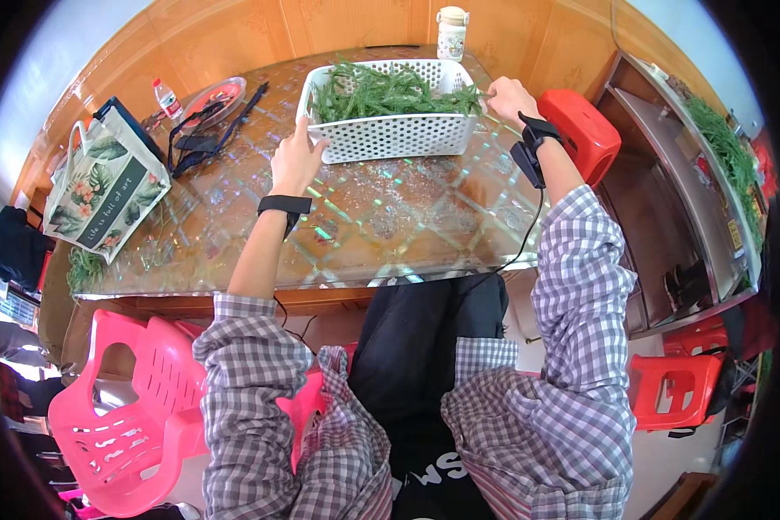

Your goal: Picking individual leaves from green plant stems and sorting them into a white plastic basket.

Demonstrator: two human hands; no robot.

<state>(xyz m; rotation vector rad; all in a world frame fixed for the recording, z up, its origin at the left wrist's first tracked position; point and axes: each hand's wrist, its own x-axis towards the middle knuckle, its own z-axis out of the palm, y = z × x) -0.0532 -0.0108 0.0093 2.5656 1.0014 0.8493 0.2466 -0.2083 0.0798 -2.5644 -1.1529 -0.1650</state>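
Observation:
A white perforated plastic basket (390,139) stands on the far part of the table, heaped with feathery green sprigs (381,91). At its left front corner is my left hand (295,163), index finger against the end wall and thumb near the front wall. My right hand (511,98) grips the basket's right end, its fingers curled beside the sprigs that poke over the rim; the fingertips are partly hidden. Each wrist wears a black strap, and a cable hangs from the right one.
A shiny patterned cover lies over the table (399,225). To the left stand a printed tote bag (108,191), a small bottle (167,99) and a round tray (217,97). A tumbler (451,35) stands behind the basket. Red stools (581,134) and a pink chair (130,407) flank me.

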